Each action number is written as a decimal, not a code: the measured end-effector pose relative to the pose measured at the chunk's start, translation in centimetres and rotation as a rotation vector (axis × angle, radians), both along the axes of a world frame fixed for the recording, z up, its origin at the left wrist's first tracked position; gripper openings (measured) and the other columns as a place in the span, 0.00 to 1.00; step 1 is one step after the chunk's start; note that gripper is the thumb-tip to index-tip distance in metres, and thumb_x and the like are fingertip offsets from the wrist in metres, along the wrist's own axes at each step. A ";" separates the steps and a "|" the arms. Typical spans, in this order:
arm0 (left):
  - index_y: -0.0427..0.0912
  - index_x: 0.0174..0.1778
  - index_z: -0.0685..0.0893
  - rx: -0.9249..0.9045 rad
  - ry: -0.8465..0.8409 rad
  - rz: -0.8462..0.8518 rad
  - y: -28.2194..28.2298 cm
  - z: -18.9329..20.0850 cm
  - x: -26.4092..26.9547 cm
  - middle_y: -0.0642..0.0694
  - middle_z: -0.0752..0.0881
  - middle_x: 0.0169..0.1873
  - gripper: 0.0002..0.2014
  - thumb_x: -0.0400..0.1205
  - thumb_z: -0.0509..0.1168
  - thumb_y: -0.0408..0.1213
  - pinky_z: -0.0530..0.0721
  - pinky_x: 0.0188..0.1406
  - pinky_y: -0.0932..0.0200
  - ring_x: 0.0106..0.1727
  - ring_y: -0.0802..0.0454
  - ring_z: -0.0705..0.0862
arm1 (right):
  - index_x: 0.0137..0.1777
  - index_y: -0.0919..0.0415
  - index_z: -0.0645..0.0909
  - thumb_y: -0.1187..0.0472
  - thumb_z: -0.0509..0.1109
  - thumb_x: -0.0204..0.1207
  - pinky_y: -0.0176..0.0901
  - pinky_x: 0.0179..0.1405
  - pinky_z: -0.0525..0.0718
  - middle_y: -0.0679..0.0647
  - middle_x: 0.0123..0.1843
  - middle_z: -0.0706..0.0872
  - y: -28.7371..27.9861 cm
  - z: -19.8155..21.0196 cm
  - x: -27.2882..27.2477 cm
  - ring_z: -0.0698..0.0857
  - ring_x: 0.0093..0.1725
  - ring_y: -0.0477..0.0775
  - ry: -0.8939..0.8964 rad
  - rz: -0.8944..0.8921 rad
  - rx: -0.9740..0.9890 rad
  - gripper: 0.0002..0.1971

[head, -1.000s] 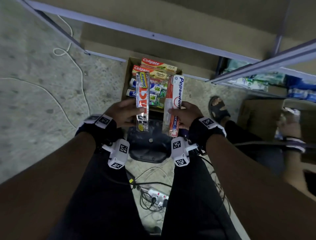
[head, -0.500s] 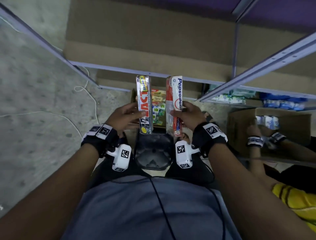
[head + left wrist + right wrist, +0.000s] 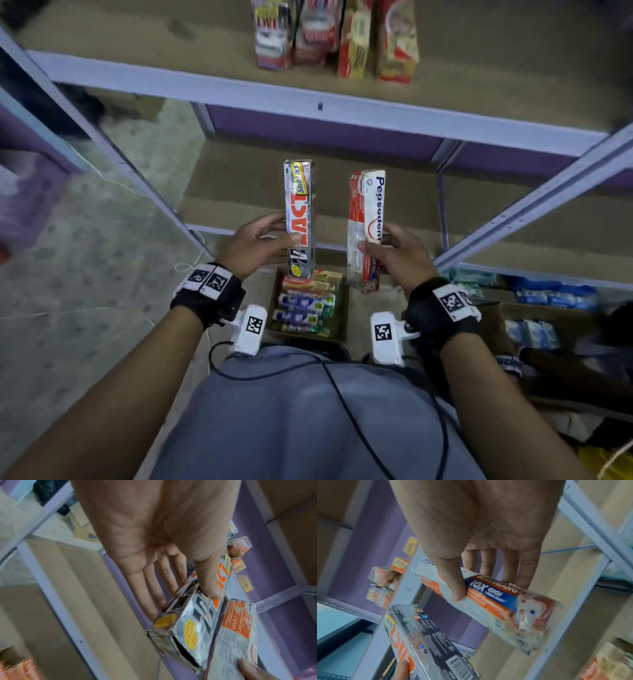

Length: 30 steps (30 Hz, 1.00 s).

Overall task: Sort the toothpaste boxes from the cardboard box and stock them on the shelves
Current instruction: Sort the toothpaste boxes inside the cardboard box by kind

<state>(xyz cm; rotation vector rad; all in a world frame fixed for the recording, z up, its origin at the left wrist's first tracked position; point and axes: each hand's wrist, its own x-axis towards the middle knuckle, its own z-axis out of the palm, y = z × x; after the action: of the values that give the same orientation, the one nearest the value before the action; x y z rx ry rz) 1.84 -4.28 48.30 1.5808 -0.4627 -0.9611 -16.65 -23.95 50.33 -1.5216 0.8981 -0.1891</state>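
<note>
Since a moment ago you have raised both boxes to face a higher shelf, where four toothpaste boxes now show standing upright. Your left hand pinches the silver toothpaste box between thumb and fingers; your right hand likewise pinches the Pepsodent box. Both are held upright, side by side, apart. Below them: the cardboard box on the floor, holding more toothpaste.

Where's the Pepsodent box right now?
In the head view the Pepsodent box is held upright in the right hand, right of the silver box in the left hand, above the open cardboard box.
</note>
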 end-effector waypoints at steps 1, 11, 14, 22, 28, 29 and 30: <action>0.56 0.66 0.85 -0.022 -0.030 0.004 -0.5 0.9 0.6 0.52 0.89 0.59 0.24 0.73 0.79 0.48 0.88 0.52 0.54 0.59 0.50 0.89 | 0.62 0.49 0.85 0.59 0.79 0.73 0.41 0.46 0.87 0.49 0.53 0.91 -0.4 0.8 0.4 0.89 0.54 0.49 -0.022 -0.007 -0.013 0.17; 0.47 0.68 0.85 -0.159 -0.295 0.044 -7.3 13.1 6.6 0.49 0.91 0.55 0.25 0.74 0.79 0.42 0.91 0.46 0.50 0.54 0.48 0.91 | 0.64 0.55 0.84 0.59 0.78 0.74 0.44 0.46 0.90 0.51 0.52 0.91 -5.9 12.1 6.6 0.91 0.50 0.49 -0.208 0.017 -0.243 0.18; 0.50 0.65 0.87 -0.155 -0.420 0.070 -9.3 16.8 7.9 0.51 0.92 0.49 0.28 0.69 0.81 0.52 0.90 0.41 0.54 0.51 0.51 0.91 | 0.59 0.55 0.86 0.57 0.78 0.75 0.35 0.34 0.87 0.49 0.47 0.92 -8.0 15.6 8.9 0.91 0.41 0.42 -0.241 0.005 -0.310 0.13; 0.46 0.47 0.91 0.117 -0.784 0.130 -15.8 24.1 10.6 0.50 0.91 0.32 0.29 0.66 0.73 0.70 0.90 0.36 0.52 0.26 0.51 0.87 | 0.48 0.52 0.86 0.47 0.77 0.73 0.45 0.37 0.90 0.51 0.41 0.93 -13.5 21.8 14.8 0.91 0.35 0.50 -0.095 0.007 -0.395 0.10; 0.48 0.52 0.91 0.321 -1.107 0.129 -20.4 26.5 11.9 0.45 0.91 0.52 0.25 0.74 0.69 0.65 0.86 0.55 0.52 0.54 0.44 0.88 | 0.44 0.59 0.87 0.42 0.78 0.68 0.55 0.45 0.92 0.54 0.38 0.93 -17.1 23.1 17.4 0.93 0.38 0.56 0.030 -0.023 -0.450 0.19; 0.47 0.49 0.91 0.344 -1.123 0.125 -21.1 26.5 12.1 0.44 0.92 0.51 0.23 0.74 0.69 0.64 0.87 0.54 0.52 0.53 0.44 0.88 | 0.43 0.59 0.86 0.41 0.78 0.67 0.60 0.49 0.91 0.55 0.39 0.93 -17.5 23.1 17.6 0.93 0.40 0.58 0.051 -0.023 -0.455 0.20; 0.46 0.50 0.92 0.361 -1.132 0.124 -21.6 26.4 12.3 0.44 0.92 0.50 0.23 0.74 0.69 0.62 0.87 0.53 0.53 0.52 0.44 0.88 | 0.42 0.60 0.85 0.41 0.78 0.66 0.62 0.51 0.90 0.57 0.40 0.93 -17.8 22.9 17.9 0.92 0.41 0.60 0.069 -0.019 -0.459 0.20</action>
<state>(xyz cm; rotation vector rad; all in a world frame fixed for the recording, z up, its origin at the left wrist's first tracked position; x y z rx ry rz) 14.14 -25.86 74.71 2.3776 -0.9711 0.0549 1.25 -41.71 73.26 -1.9527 0.9666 -0.3783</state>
